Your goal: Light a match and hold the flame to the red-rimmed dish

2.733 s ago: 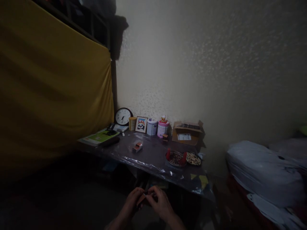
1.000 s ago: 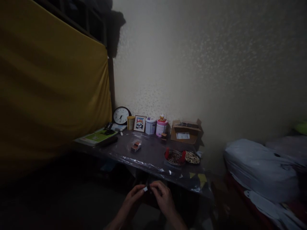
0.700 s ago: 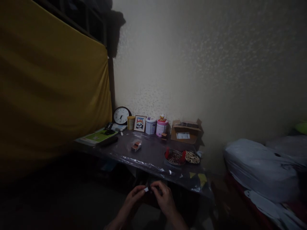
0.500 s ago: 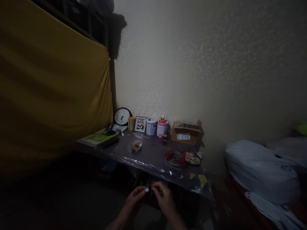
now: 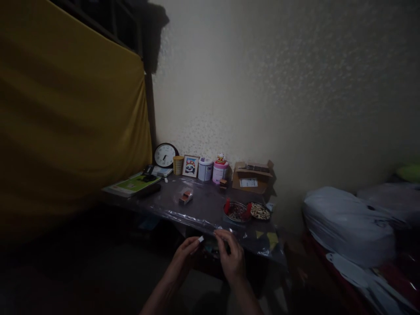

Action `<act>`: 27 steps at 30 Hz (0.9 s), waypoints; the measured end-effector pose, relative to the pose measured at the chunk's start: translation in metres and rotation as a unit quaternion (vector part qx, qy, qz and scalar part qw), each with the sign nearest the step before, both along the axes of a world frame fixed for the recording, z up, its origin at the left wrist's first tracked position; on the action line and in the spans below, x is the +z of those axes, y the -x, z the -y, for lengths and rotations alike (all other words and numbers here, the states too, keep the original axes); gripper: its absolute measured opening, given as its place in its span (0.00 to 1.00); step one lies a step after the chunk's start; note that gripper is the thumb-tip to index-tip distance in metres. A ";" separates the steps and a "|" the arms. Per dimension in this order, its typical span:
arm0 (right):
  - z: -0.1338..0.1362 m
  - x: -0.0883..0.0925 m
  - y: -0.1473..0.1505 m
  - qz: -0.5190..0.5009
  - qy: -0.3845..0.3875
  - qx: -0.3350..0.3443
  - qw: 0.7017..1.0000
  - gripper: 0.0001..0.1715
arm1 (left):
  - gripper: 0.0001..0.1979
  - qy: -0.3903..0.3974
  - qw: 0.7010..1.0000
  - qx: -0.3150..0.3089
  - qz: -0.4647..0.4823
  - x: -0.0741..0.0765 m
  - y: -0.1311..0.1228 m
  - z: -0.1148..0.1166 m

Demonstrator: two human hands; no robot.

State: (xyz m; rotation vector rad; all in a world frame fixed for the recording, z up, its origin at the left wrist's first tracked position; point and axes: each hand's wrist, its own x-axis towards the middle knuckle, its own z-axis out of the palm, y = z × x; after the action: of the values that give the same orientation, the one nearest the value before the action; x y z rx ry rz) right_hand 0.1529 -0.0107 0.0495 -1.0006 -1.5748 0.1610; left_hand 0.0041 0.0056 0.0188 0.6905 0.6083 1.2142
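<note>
Both hands are raised in front of the near edge of a low table covered in clear plastic. My left hand pinches a small white-tipped object between its fingertips. My right hand is just to its right, fingers curled and pinched, apparently over something dark that I cannot make out in the dim light. The two hands are a little apart. On the table beyond them lie a small orange box and two round trays of small pieces.
Along the wall stand a clock, a panda picture frame, tins and an open cardboard box. Green books lie at the table's left. A yellow cloth hangs on the left; a grey bundle sits right.
My hands have risen toward the table edge and drawn slightly apart; the right hand has shifted right. The view has tilted a little downward.
</note>
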 end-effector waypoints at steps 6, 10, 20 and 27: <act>-0.015 -0.020 -0.012 0.066 0.013 -0.016 0.998 0.12 | 0.10 -0.019 0.999 0.029 -0.002 0.014 -0.008 0.002; -0.031 -0.027 -0.037 -0.031 0.035 -0.106 0.993 0.11 | 0.09 0.002 0.999 0.044 -0.023 -0.002 -0.003 0.000; -0.040 0.011 -0.063 -0.173 -0.029 -0.151 0.973 0.12 | 0.12 0.037 0.998 0.038 -0.033 -0.043 0.014 -0.005; -0.053 0.025 -0.071 -0.209 -0.030 -0.175 0.962 0.14 | 0.13 0.063 0.996 0.024 -0.066 -0.051 0.021 -0.001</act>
State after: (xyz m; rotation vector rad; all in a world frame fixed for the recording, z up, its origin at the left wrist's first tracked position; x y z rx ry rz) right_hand 0.2234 0.0420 0.0741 -1.0988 -0.9969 0.0717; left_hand -0.0165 0.0061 -0.0319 0.6566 0.8073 1.1699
